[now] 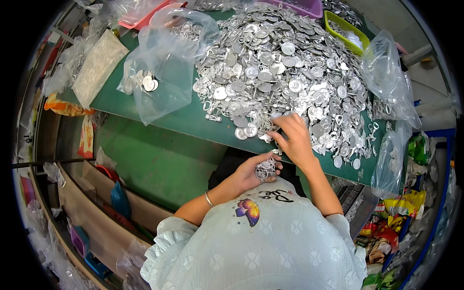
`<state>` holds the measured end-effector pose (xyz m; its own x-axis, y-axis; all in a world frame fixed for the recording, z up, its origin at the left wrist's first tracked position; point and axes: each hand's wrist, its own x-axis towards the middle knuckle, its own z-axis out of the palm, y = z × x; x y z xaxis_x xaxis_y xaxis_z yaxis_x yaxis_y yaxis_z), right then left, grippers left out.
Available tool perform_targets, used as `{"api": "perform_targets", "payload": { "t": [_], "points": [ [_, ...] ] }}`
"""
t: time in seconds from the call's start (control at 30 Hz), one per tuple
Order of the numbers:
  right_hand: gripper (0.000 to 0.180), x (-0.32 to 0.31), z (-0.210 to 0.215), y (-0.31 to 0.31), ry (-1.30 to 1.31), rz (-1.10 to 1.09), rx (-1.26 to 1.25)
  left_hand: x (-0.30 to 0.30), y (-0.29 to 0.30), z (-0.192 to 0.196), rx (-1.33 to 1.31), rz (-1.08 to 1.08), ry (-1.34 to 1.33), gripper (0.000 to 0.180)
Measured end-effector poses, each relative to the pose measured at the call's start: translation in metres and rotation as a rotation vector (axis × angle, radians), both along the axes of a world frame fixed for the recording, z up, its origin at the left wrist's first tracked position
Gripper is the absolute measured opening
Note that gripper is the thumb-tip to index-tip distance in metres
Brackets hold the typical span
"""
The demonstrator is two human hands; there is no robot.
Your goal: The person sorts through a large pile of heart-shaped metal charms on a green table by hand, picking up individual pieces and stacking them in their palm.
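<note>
A broad heap of silver metal pieces point(290, 67), many of them round medallions and openwork charms, covers much of the green table point(174, 123). My left hand point(251, 171) is cupped below the table's front edge, its fingers curled round a small bunch of silver openwork charms point(265, 169). At the near edge of the heap, my right hand point(295, 140) reaches over the pieces with thumb and fingers apart. Its fingertips are close to some loose charms; whether they touch one is hard to see. A few round discs point(246, 130) lie just left of it.
A clear plastic bag point(164, 92) with several discs lies left of the heap. Red point(140, 17), purple point(309, 6) and yellow-green point(360, 47) baskets stand along the back. More clear bags point(386, 72) hang over the right side. Shelves point(106, 217) stand at the lower left.
</note>
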<state>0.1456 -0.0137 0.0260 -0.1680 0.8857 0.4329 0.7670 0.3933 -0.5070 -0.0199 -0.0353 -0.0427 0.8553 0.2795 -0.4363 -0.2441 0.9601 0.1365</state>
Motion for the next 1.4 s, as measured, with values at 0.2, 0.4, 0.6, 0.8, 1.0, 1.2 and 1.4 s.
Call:
{"api": "perform_targets", "payload": {
  "t": [0.2, 0.4, 0.6, 0.8, 1.0, 1.2, 1.4],
  "points": [
    [0.033, -0.021, -0.014, 0.014, -0.161, -0.119, -0.077, -0.003, -0.001, 0.009, 0.034, -0.027, 0.015, 0.035],
    [0.012, -0.001, -0.01, -0.001, 0.416, -0.193, -0.233, -0.004, -0.002, 0.001, 0.044, 0.039, -0.015, 0.049],
    [0.012, 0.01, -0.001, -0.019, 0.94, 0.025, -0.752, -0.002, 0.008, 0.007, -0.031, 0.092, -0.025, 0.062],
    [0.017, -0.01, 0.015, -0.021, 0.331, 0.14, -0.537, -0.002, 0.001, -0.004, 0.093, 0.141, -0.093, 0.045],
    [0.017, 0.011, -0.025, 0.007, 0.086, 0.094, -0.196, 0.004, -0.002, 0.003, 0.144, 0.156, -0.229, 0.054],
    [0.041, 0.013, -0.042, 0.019, -0.378, 0.438, -0.018, 0.0, 0.006, -0.014, 0.318, 0.117, -0.18, 0.049],
    [0.043, -0.002, -0.036, 0.027, -0.588, 0.391, 0.047, 0.016, 0.009, -0.08, 0.318, 0.198, -0.08, 0.043]
  ]
}}
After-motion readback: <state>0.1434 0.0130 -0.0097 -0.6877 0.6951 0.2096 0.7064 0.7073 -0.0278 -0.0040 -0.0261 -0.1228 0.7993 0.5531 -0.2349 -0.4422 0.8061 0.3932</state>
